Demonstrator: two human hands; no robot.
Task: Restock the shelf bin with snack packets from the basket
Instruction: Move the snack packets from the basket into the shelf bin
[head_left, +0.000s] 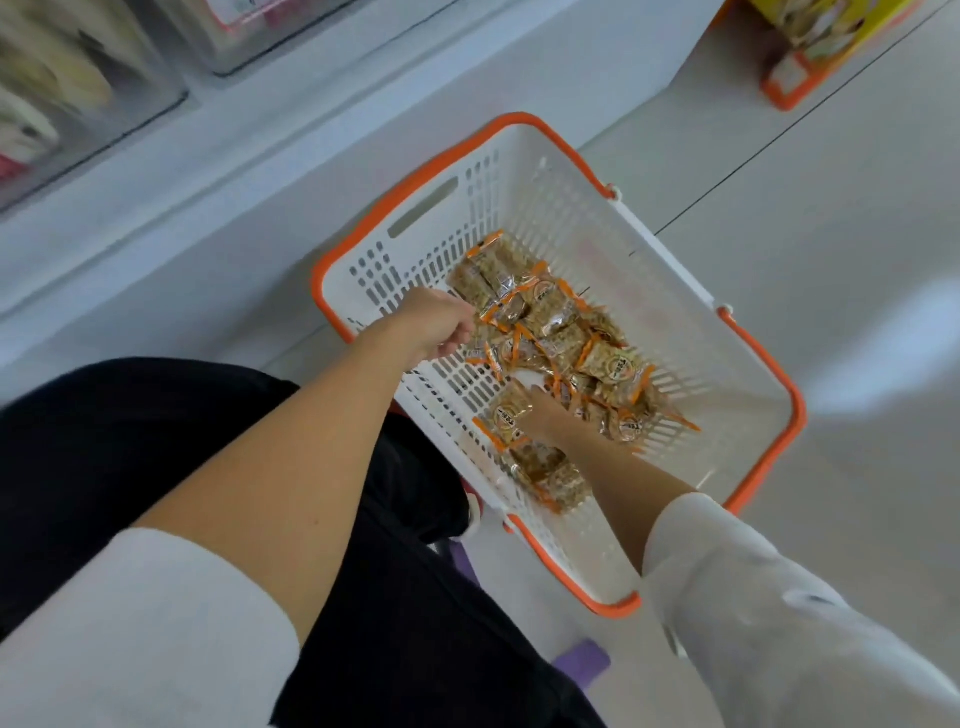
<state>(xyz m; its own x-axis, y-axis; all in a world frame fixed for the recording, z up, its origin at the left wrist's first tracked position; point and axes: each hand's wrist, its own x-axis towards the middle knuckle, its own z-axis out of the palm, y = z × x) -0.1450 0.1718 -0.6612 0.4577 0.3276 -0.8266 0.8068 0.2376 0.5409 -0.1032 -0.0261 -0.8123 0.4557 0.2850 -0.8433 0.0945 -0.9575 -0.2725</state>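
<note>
Snack packets lie heaped in the basket at centre frame, left grip curled at the pile's edge, right grip dug in, whether either has closed on one I cannot tell, so best gather a firm handful before lifting.

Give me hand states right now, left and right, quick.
Left hand: fingers curled round snack packets at the pile's edge.
Right hand: fingers buried in the pile; grip cannot be told.
</note>
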